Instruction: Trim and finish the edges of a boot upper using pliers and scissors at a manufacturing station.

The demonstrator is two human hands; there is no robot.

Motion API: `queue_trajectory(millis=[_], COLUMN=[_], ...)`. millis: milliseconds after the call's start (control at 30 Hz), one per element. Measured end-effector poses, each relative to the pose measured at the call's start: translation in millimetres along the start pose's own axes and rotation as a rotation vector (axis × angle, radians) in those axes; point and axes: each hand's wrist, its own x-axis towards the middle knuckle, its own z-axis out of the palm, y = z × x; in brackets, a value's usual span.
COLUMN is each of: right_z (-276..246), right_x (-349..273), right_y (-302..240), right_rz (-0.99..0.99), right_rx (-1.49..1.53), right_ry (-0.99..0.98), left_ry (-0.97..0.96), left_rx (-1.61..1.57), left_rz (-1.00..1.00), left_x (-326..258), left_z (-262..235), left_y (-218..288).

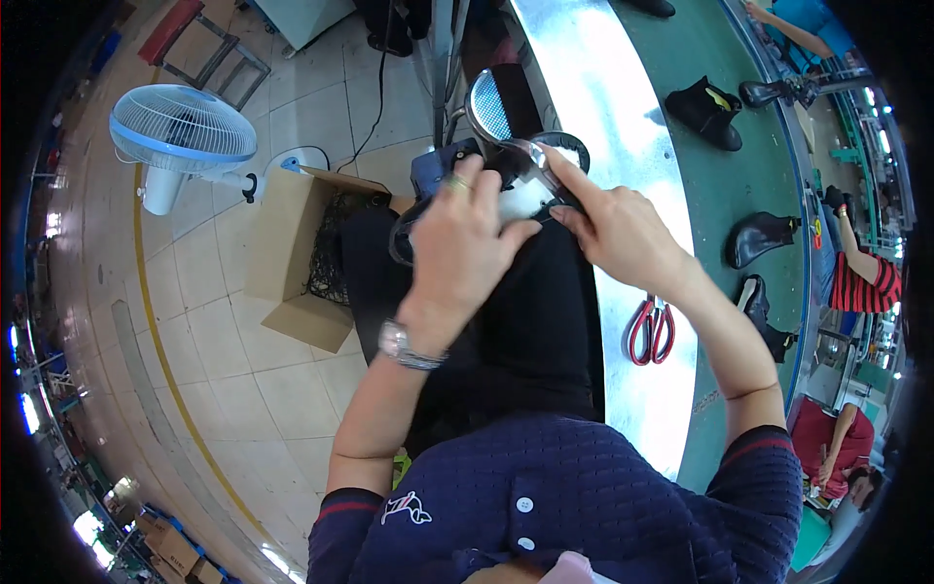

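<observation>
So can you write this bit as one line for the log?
left hand: gripping black shoe | right hand: pressing white insole | red scissors: on metal bench, untouched

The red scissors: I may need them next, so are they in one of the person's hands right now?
No, the red scissors lie on the metal table edge, apart from the left hand and right hand, which grip a black shoe.

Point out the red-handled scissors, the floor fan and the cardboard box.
Red-handled scissors (651, 331): head view, on the red handle loops.
Floor fan (182, 129): head view, centre of the round grille.
Cardboard box (282, 243): head view, on its outer side wall.
</observation>
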Motion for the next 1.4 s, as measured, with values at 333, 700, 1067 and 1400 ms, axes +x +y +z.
queue_trajectory(millis=[333,700,1067,1400], right_z=[-21,-49,-8,9], right_x=[0,-2,-4,5], right_y=[-20,-25,-38,-59], right_rz=[0.372,-0.031,-0.158,-0.116], right_rx=[1.145,0.061,-0.066,-0.054], right_ry=[-0.696,-0.531,0.057,-0.012], left_ry=[-0.136,0.000,0.109,0.242], left_rx=[-0.235,0.364,0.648,0.468], left_rz=[-0.123,0.195,0.264,0.312], left_x=[11,-36,-43,-47], left_z=[-36,5,20,25], left_y=[-30,-19,-14,-22])
